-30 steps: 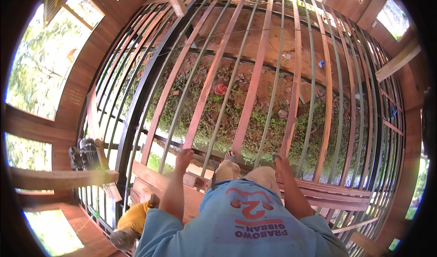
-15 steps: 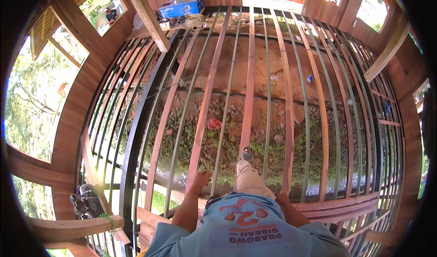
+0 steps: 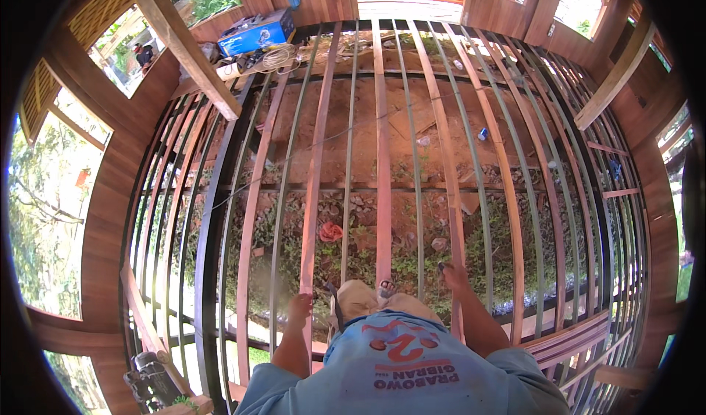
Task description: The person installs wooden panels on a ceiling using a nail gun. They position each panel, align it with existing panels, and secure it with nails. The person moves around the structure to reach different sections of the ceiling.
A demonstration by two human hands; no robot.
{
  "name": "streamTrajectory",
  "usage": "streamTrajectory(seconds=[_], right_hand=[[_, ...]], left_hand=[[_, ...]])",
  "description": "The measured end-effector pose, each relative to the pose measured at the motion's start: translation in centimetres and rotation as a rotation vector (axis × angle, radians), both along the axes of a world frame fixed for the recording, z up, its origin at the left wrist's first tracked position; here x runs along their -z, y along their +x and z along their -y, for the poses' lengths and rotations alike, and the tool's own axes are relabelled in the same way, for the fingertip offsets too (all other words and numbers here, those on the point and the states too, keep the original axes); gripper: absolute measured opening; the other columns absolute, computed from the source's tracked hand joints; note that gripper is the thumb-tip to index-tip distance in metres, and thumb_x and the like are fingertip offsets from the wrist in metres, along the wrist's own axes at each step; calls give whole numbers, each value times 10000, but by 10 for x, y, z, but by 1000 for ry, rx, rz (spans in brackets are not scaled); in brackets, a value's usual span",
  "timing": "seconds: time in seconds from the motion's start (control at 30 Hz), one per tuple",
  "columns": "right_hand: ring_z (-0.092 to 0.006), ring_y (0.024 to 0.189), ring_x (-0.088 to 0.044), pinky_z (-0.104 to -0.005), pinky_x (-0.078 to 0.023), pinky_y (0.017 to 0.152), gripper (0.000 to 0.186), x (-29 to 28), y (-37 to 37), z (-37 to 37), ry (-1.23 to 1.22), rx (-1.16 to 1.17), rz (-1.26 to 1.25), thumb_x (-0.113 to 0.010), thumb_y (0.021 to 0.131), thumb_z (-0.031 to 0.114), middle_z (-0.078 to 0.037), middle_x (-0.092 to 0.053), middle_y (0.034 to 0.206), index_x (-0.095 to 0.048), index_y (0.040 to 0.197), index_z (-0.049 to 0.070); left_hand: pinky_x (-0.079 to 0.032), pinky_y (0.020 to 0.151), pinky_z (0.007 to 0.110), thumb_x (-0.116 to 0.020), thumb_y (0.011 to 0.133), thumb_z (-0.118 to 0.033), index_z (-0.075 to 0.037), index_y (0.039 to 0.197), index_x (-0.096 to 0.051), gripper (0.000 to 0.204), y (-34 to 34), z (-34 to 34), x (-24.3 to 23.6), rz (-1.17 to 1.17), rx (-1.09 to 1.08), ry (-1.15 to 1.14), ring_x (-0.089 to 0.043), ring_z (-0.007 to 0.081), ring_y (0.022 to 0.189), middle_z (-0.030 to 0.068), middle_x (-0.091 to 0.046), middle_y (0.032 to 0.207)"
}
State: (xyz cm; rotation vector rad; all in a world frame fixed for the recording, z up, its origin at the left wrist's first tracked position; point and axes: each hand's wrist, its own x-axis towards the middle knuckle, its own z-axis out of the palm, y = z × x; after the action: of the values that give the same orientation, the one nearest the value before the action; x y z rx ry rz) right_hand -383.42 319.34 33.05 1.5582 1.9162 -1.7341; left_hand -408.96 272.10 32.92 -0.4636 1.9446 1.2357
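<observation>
My left hand point(image 3: 299, 309) is low, over a reddish wooden joist point(image 3: 312, 216), its fingers bunched; what they hold, if anything, is hidden. On the other side, my right hand point(image 3: 454, 276) is closed around a small dark thing point(image 3: 441, 267) too small to name, close above another joist point(image 3: 446, 157). Between the hands my knees are bent, and a sandaled foot point(image 3: 387, 288) rests on a middle joist point(image 3: 382, 194). A narrow dark strip point(image 3: 334, 303) shows beside my left knee; its kind is unclear.
Wide gaps between the joists open onto soil and weeds point(image 3: 368, 260) below. A blue box point(image 3: 257, 34) and coiled cord point(image 3: 278, 60) lie at the far left. Slanting posts point(image 3: 184, 47) flank the frame. A dark tool-like object point(image 3: 152, 378) sits at the near left.
My body has lowered and my knees have bent. My right hand has come forward into view from beside my hip. The left hand has shifted slightly left and its fingers have drawn in.
</observation>
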Motion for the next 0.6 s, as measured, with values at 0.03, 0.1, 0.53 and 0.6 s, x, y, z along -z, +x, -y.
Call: streamTrajectory(seconds=[0.03, 0.1, 0.53, 0.6], right_hand=[[-184, 662, -563, -404, -469, 636, 331, -13, -20, -12, -18, 55, -56, -533, 1006, 221, -85, -636, 826, -647, 1237, 14], [-175, 661, -603, -369, -490, 626, 274, -33, -47, -31, -66, 191, -94, -543, 976, 179, -72, -644, 785, -661, 1133, -11], [-204, 736, -658, -379, -502, 626, 319, 28, -155, -131, -45, -20, 135, -590, 956, 176, -102, -665, 863, -662, 1185, -35], [-206, 729, -670, -371, -505, 606, 289, 33, -166, -161, 125, -230, 143, -590, 942, 163, -111, -667, 852, -675, 1133, -37]], left_hand=[[-498, 628, 377, -695, 884, -269, -73, 1051, -679, 258, -13, -18, -2, 40, -3, 28, -666, 182, 775, 58, -678, 933], [-523, 694, 371, -714, 883, -374, -63, 1288, -594, 525, -30, -79, 4, -241, 428, -38, -665, 202, 839, 88, -686, 1016], [-537, 840, 486, -668, 864, -423, -98, 1094, -741, 405, -184, -376, 75, -466, 1567, 3, -681, 400, 954, 194, -719, 1025], [-544, 798, 494, -664, 864, -403, -98, 1019, -756, 354, -213, -391, 64, -487, 1539, -38, -685, 409, 906, 190, -725, 966]])
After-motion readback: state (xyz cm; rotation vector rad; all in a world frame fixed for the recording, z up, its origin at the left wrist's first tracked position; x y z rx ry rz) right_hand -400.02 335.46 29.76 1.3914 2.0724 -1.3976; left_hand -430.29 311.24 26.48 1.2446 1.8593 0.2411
